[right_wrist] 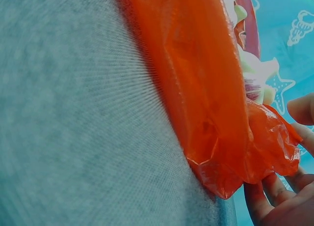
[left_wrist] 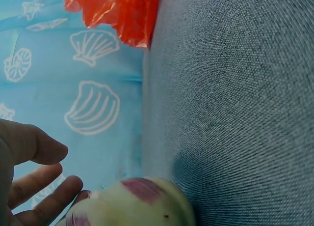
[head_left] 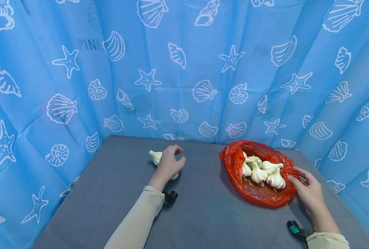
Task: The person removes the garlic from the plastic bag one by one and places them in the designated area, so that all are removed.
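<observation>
My left hand is over the table on the left, its thumb and fingers curved and apart with nothing between them. One garlic bulb lies just beyond it, and another garlic bulb shows partly from under the hand. In the left wrist view a purple-streaked bulb sits close beside the fingers. On the right, my right hand holds the edge of a red plastic bag. Its fingers reach behind the plastic. Several garlic bulbs lie in the bag's wide mouth.
A grey cloth-covered table carries everything. Behind it and at both sides hangs a blue curtain with white shell and starfish prints. The bag stands near the table's back right corner.
</observation>
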`<action>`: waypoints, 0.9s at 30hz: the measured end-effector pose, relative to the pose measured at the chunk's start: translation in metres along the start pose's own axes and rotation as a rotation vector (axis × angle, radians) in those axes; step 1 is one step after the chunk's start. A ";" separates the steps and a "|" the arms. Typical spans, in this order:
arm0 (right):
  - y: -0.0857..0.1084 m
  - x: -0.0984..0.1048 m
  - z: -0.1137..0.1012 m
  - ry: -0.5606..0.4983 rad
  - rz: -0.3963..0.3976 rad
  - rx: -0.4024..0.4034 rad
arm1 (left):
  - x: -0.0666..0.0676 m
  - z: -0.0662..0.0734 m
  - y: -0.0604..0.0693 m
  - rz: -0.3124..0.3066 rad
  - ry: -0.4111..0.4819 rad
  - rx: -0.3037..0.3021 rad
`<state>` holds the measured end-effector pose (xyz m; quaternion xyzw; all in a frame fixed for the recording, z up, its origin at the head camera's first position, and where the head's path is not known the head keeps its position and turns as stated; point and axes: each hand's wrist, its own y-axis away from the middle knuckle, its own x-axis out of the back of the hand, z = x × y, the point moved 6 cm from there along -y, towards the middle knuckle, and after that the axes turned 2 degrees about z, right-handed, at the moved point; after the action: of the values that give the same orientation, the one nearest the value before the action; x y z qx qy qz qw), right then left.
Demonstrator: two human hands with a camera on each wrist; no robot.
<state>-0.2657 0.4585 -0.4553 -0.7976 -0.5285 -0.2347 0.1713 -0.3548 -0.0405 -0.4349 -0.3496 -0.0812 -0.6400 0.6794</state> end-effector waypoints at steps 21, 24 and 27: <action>0.001 0.000 0.000 0.016 0.011 0.024 | 0.004 0.013 0.003 -0.060 0.064 -0.034; 0.000 0.000 0.000 0.013 0.010 0.028 | 0.001 0.014 0.003 -0.074 0.070 -0.049; 0.001 0.000 0.000 0.006 0.012 0.030 | -0.003 0.017 0.003 -0.089 0.068 -0.059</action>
<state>-0.2647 0.4587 -0.4555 -0.7974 -0.5266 -0.2284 0.1863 -0.3470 -0.0283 -0.4244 -0.3434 -0.0546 -0.6834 0.6419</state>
